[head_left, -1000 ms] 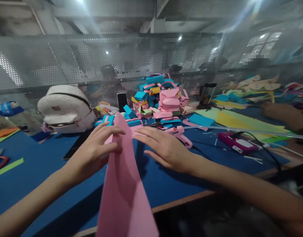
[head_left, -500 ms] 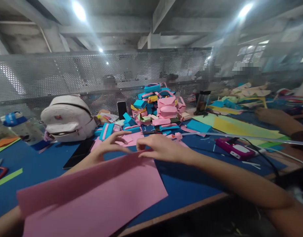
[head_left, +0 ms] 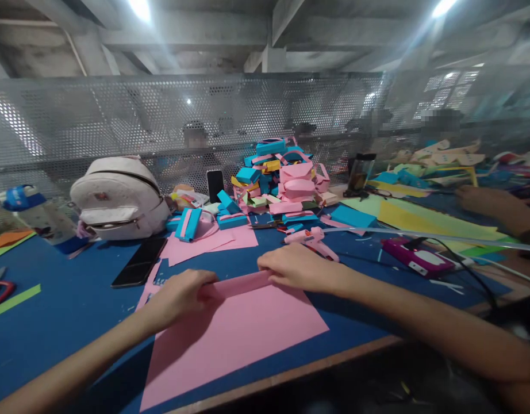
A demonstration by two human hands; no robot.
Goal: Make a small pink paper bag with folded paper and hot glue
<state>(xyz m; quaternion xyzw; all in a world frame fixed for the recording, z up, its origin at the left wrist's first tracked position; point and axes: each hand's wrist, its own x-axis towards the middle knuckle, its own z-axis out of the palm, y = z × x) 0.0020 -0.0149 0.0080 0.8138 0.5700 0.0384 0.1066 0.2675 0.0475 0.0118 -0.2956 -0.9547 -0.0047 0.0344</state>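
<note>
A sheet of pink paper (head_left: 230,345) lies on the blue table in front of me, its far edge turned up into a narrow fold. My left hand (head_left: 181,293) is closed on the left end of that fold. At the right end, my right hand (head_left: 297,267) pinches the same edge between thumb and fingers. Just beyond my right hand rests a pink glue gun (head_left: 312,241). More pink paper (head_left: 208,241) is spread on the table behind my hands, with a small blue paper box with a pink strip (head_left: 188,225) on it.
A black phone (head_left: 139,263) and a white backpack (head_left: 121,198) stand left, near a bottle (head_left: 45,221) and red scissors (head_left: 1,287). Blue and pink paper bags (head_left: 293,178) are heaped at the back. On the right are a purple device (head_left: 418,257) with cables and another person's hand (head_left: 480,201).
The pink sheet has come down flat on the table and shifted right. My left hand, fingers spread before, has closed on its far edge, which is now folded up.
</note>
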